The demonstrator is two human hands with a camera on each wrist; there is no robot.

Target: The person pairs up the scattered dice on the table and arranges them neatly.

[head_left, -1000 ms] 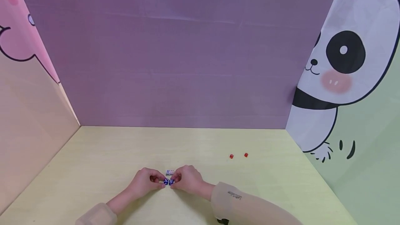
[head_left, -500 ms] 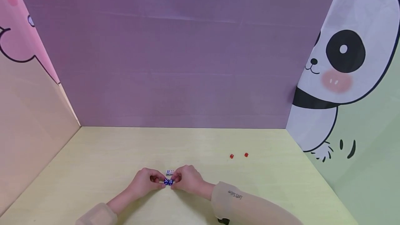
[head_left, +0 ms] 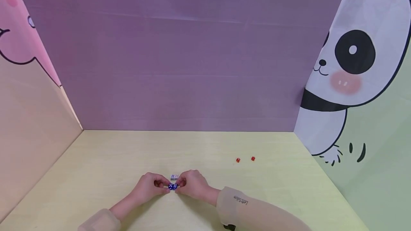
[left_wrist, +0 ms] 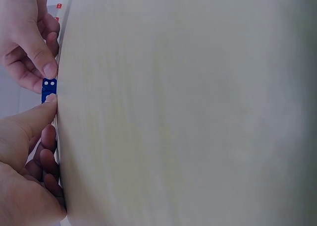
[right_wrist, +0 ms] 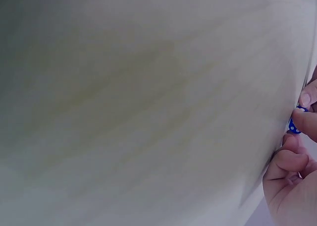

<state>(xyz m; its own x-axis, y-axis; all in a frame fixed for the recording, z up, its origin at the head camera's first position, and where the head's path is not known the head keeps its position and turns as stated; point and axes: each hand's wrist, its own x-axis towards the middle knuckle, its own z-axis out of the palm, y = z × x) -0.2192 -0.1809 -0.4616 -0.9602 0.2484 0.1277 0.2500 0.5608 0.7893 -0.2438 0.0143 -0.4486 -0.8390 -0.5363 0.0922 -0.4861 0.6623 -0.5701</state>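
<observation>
Two blue dice with white pips stand side by side, their faces together, low over the pale tabletop. My left hand (head_left: 148, 188) pinches the left blue die (head_left: 171, 186) between thumb and forefinger. From the other side, my right hand (head_left: 194, 185) pinches the right blue die (head_left: 175, 186) the same way. Just behind them sits a pair of white dice (head_left: 174, 176), partly covered by the right fingers. In the left wrist view, both thumbs bracket the blue dice (left_wrist: 48, 84); fingers hide much of the blue in the right wrist view.
Farther back to the right, two small red dice (head_left: 238, 160) lie apart on the table (head_left: 128, 152). A purple panel (head_left: 186, 63) closes off the back, with printed side walls left and right, one showing a panda (head_left: 356, 52).
A small gap between the two blue dice has closed; they now meet. Both hands have otherwise stayed almost in place. The white and red dice have not moved.
</observation>
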